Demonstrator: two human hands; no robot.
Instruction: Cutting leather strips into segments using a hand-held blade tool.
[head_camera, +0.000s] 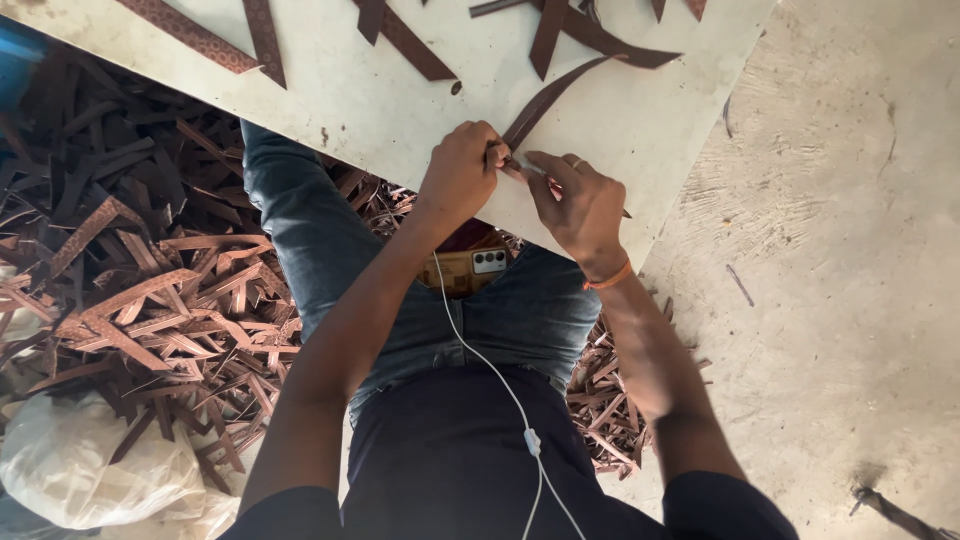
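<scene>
**Hands pinch a brown strip at the worktop edge**

A white earphone cable (500, 385) runs up the dark shirt to a phone (470, 268) on the lap, nearest the camera. Beyond it, the left hand (460, 172) is closed in a fist over the end of a brown strip (545, 100), and the right hand (577, 200) pinches it just beside. The strip lies slanted on the white worktop (400, 110), near its edge. More strips (400, 38) lie farther up. A heap of offcuts (150, 290) covers the floor (850, 250) to the left.
</scene>
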